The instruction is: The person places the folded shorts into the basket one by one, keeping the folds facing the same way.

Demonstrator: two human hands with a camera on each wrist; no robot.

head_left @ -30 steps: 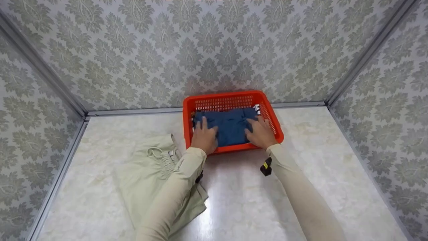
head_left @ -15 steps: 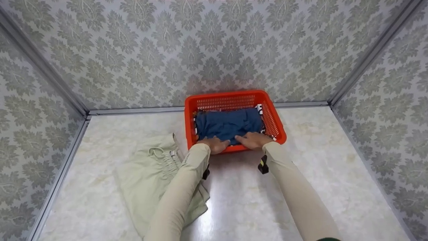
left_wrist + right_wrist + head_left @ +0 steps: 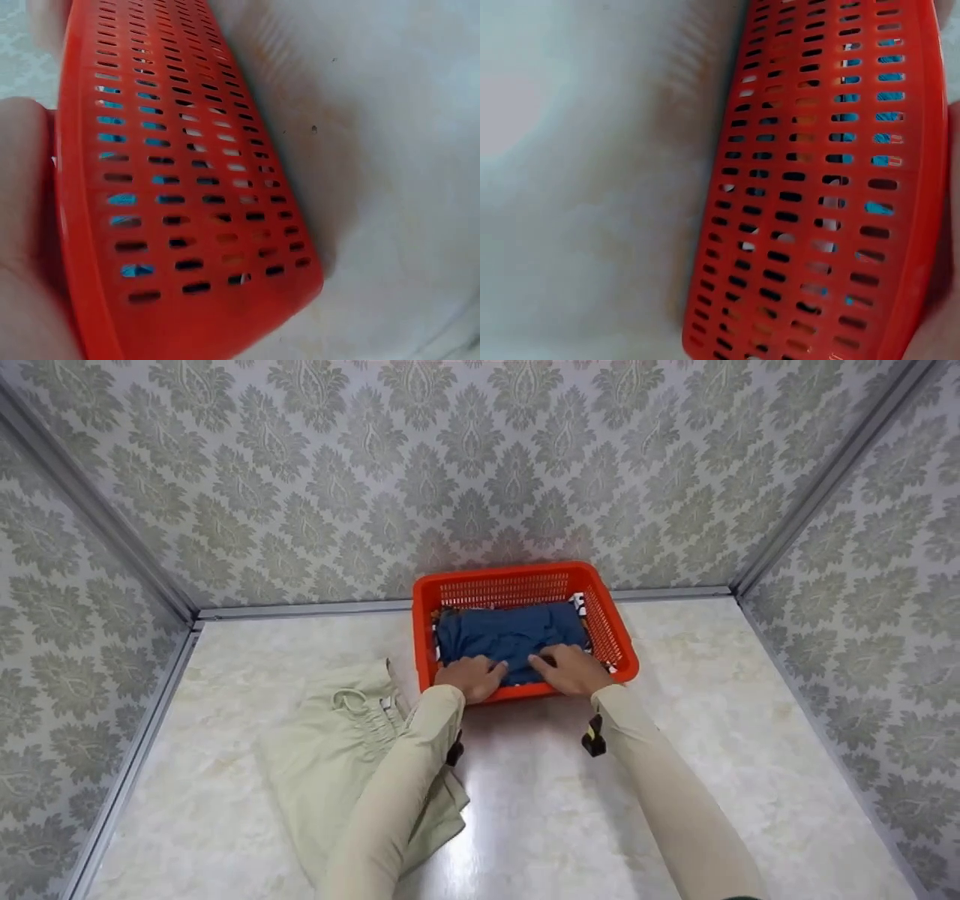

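Observation:
A folded dark blue garment lies over other clothes in a red plastic basket. My left hand reaches over the front rim onto the garment's front left, knuckles up and thumb toward the middle. On the front right, my right hand rests likewise, its thumb pointing left and its fingers bent down to the cloth. Both hands' fingertips are hidden, so I cannot tell whether they pinch the fabric. The left wrist view and the right wrist view show the basket's slotted wall, with blue cloth behind the slots.
Pale green drawstring pants lie on the floor left of the basket, partly under the left forearm. Black-and-white patterned cloth shows at the basket's right side. A patterned wall stands close behind the basket, with side walls left and right.
Both hands, spread over the garment a second ago, have drawn back to its front edge. Since half a second ago they have risen slightly and their fingers have bent. The basket has hardly moved.

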